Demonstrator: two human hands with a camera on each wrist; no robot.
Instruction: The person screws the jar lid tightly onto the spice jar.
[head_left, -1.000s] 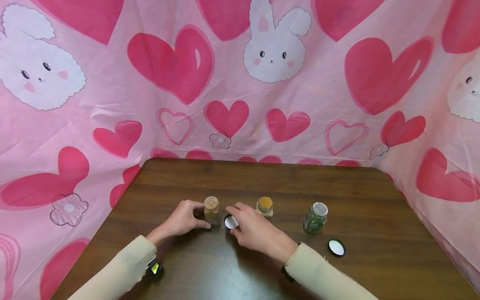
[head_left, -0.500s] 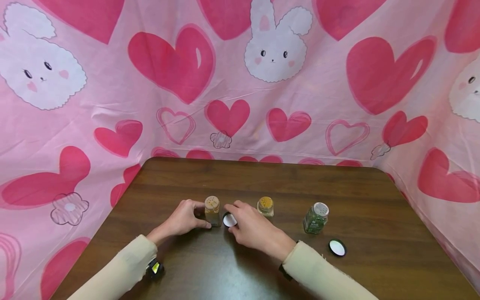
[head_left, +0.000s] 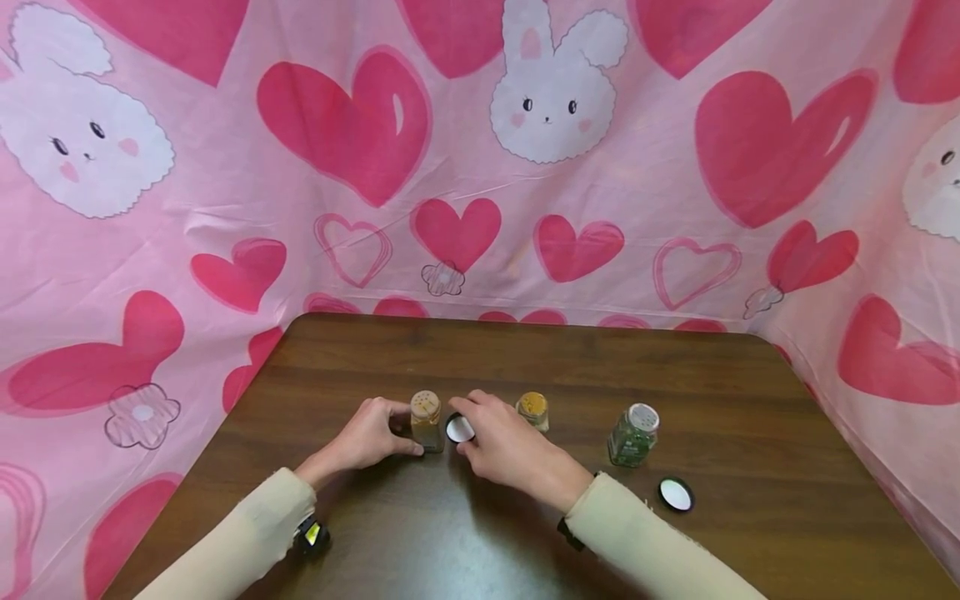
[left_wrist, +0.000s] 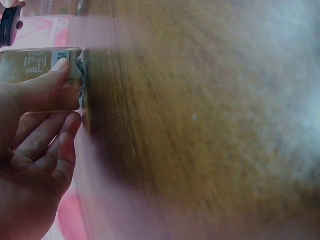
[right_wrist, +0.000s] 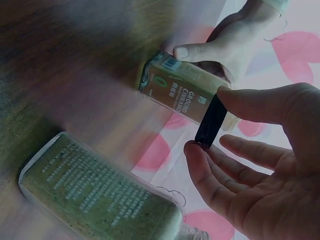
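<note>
In the head view my left hand grips a glass spice jar from its left side, thumb across the front near the base. The jar stands upright with a perforated sifter top showing. Its label reads ground cinnamon in the right wrist view, where brown powder fills the glass. My right hand pinches a black screw lid between thumb and fingertips. The lid is tipped on edge just right of the jar's top, its white liner facing my body. A yellow-topped jar stands behind the right hand, its lower part hidden.
A jar of green dried herbs with a pale sifter top stands on the right. In front of it a second black lid lies liner up on the brown wooden table. Pink heart-patterned cloth surrounds the table's back and sides.
My right hand has shifted slightly up and away from my body with the lid, which is now higher beside the cinnamon jar's top. The left hand and jar have stayed in place.
</note>
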